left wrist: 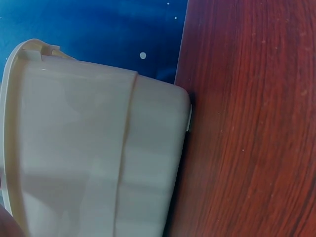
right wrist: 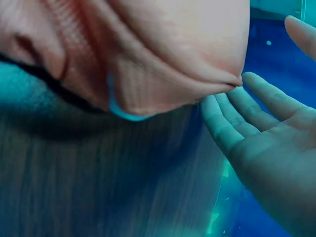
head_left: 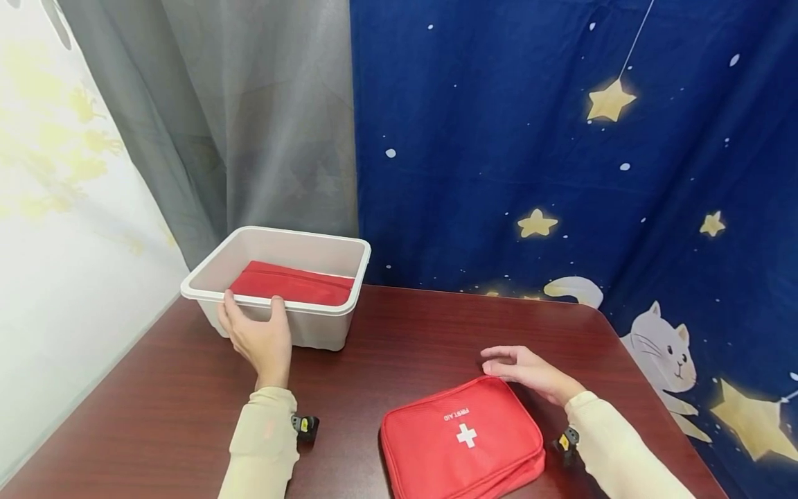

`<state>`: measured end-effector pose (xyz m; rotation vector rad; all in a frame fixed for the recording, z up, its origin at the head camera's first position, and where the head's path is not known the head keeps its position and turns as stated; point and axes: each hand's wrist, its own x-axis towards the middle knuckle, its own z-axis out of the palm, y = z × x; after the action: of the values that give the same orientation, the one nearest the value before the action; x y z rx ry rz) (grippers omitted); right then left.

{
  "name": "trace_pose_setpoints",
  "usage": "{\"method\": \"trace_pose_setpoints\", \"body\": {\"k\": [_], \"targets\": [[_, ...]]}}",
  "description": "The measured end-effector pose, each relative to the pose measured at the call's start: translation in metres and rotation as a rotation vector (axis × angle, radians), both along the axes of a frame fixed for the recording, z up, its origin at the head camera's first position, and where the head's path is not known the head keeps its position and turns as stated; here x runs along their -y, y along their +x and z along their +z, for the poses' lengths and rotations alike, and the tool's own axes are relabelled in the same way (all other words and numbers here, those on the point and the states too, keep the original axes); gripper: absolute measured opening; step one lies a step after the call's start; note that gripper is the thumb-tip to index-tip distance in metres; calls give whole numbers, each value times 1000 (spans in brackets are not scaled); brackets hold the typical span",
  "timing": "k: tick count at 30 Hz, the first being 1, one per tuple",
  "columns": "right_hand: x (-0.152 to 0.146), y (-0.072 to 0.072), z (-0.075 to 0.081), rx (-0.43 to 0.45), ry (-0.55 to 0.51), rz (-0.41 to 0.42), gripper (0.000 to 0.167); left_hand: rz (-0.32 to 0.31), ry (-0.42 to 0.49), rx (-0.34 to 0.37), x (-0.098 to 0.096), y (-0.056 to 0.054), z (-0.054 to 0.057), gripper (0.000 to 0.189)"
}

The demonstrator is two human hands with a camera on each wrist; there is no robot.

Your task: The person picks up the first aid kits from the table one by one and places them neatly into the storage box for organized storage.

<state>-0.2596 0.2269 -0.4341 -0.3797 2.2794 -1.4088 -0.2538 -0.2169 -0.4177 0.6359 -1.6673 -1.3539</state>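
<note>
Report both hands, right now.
Left hand: open, touching the white bin.
Right hand: open, at the red first-aid bag's corner.

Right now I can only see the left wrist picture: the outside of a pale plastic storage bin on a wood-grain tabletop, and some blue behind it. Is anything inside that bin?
Observer: Yes, a flat red pouch lies in the storage bin.
Visitor: Anything over on the right?
Observer: The right hand is by a far corner of a first-aid pouch; I can't tell whether they touch.
Visitor: How can you tell what kind of pouch that is?
Observer: It shows a white cross and the words FIRST AID, upside down in the head view.
</note>
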Motion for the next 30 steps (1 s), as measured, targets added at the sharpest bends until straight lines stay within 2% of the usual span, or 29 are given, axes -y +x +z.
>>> {"method": "trace_pose_setpoints", "body": {"k": [10,14,20,30], "targets": [[4,5,-5,-61,130,96,74,9,-6,-2,1,-2,-1,76],[4,6,-4,-75,184,107,66,9,-7,-1,1,-3,-1,76],[6,7,-6,-115,168,133,45,17,-13,3,1,-3,-1,76],[5,10,-5,-32,73,159,41,8,1,16,1,-2,-1,76]]}}
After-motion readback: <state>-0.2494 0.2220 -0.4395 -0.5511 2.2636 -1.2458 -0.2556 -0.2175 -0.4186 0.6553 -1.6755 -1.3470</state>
